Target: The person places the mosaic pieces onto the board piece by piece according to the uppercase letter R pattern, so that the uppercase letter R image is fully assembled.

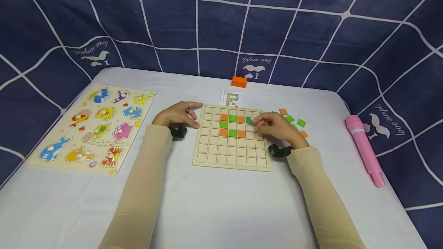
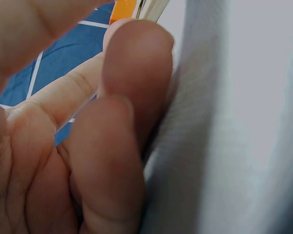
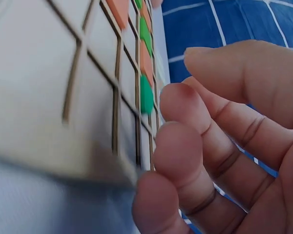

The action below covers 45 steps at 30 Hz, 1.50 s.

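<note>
A wooden grid board [image 1: 232, 160] lies on the white table. Several orange and green square tiles [image 1: 232, 133] sit in its upper cells, with a darker green tile with a rounded corner [image 1: 248, 120] at the right end of the top row. My left hand [image 1: 178, 113] is at the board's left edge, index finger by the upper corner and thumb lower down. Over the board's right side, my right hand [image 1: 277, 126] has its fingertips beside the rounded green tile. The right wrist view shows its thumb and fingers [image 3: 178, 146] apart, with nothing between them.
Loose orange and green tiles [image 1: 302, 123] lie behind the right hand. Beyond the board are a gridded pattern card [image 1: 232, 98] and an orange block [image 1: 239, 82]. A sea-animal peg puzzle [image 1: 138, 147] is at left, a pink microphone-shaped object [image 1: 367, 151] at right.
</note>
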Each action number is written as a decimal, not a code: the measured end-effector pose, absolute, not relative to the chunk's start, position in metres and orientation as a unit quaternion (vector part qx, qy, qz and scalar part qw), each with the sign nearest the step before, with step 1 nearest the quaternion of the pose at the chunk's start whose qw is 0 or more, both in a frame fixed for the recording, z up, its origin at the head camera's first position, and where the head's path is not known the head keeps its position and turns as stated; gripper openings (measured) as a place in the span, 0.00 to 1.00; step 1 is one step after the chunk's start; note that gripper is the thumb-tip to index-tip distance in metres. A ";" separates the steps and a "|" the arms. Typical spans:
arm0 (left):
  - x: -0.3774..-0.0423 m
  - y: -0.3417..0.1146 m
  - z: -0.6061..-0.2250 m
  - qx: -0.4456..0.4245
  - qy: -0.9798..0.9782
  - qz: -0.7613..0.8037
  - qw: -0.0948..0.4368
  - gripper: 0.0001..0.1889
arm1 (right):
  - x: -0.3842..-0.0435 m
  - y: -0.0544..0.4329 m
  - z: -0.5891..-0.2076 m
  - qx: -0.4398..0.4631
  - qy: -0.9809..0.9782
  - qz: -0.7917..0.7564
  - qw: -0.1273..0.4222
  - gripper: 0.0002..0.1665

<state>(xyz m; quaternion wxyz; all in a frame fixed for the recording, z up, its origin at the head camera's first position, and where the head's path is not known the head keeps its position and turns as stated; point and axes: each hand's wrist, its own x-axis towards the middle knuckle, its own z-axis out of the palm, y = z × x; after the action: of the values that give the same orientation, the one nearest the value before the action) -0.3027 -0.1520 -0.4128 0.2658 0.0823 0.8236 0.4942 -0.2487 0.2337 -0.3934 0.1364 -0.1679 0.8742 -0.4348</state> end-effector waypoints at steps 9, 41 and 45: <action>-0.302 -0.151 -0.413 0.087 0.827 0.489 0.264 0.53 | -0.258 0.264 -0.391 -0.108 0.886 -0.441 0.095 0.16; -0.300 -0.151 -0.411 0.087 0.826 0.490 0.264 0.53 | -0.294 0.273 -0.390 -0.037 0.930 -0.344 0.128 0.24; -0.300 -0.151 -0.411 0.087 0.828 0.488 0.262 0.53 | -0.294 0.270 -0.390 -0.039 0.929 -0.344 0.132 0.23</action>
<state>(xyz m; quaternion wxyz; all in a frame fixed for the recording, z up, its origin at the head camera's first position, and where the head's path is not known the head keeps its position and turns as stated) -0.3004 -0.1512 -0.4114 0.2616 0.0869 0.8280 0.4882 -0.2942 0.2700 -0.3898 0.1323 -0.0393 0.9286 -0.3444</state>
